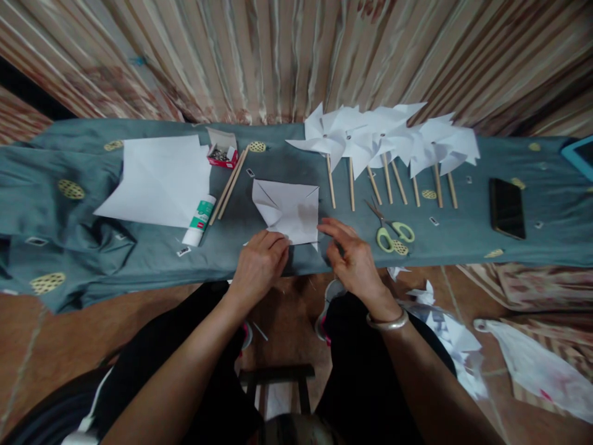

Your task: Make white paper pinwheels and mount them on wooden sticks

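At the near edge of a grey-draped table, the left hand curls closed on the near edge of a part-folded paper square. The right hand, half open, touches the square's corner. Scissors lie just right of that hand, with paper pinwheels beyond and striped curtains behind.

Dim, warm indoor light. The paper square just beyond the fingertips is the brightest surface near them, and a soft grey shadow lies on it just left of the right hand. The pinwheels, farther beyond the fingers and to their right, are washed out, with folds barely legible. The right hand's fingers are slightly blurred. Toward the frame edges the table bows and the curtain stripes fan outward.
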The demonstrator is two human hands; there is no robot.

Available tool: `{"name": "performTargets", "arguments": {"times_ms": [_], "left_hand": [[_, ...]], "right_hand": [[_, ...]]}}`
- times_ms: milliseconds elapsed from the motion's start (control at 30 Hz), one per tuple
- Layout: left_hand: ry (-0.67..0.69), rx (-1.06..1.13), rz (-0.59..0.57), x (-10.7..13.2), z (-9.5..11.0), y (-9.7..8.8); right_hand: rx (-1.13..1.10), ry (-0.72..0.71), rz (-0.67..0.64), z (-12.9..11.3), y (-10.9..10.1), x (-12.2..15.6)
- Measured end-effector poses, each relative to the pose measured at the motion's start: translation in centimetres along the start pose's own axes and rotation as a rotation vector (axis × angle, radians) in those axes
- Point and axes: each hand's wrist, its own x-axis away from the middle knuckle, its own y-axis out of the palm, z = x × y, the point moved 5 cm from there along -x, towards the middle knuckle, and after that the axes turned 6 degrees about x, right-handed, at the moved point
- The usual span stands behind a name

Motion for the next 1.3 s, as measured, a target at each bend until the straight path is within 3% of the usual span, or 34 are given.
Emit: {"name": "performTargets", "arguments": {"times_ms": [167, 333, 567, 800, 1300], "left_hand": [[-0.033, 0.200, -0.013, 0.9, 0.2, -0.5], [-0.045, 0.265, -0.017, 1.3, 0.4, -0.6], [-0.074, 0.192, 0.007, 1.4, 0.4, -0.7], [0.023, 0.069, -0.004, 1.4, 0.7, -0.9], [-0.022, 0.108, -0.040, 1.1, 0.0, -0.3]], "right_hand": [[-0.127, 0.002, -0.088, -0.2, 0.5, 0.0], [-0.207, 0.040, -0.112, -0.2, 1.2, -0.3], [-0.148, 0.044, -0.031, -0.4, 2.0, -1.1], [-0.056, 0.047, -0.005, -0.8, 2.6, -1.8], [0.025, 0.119, 0.016, -1.2, 3.4, -2.2]]}}
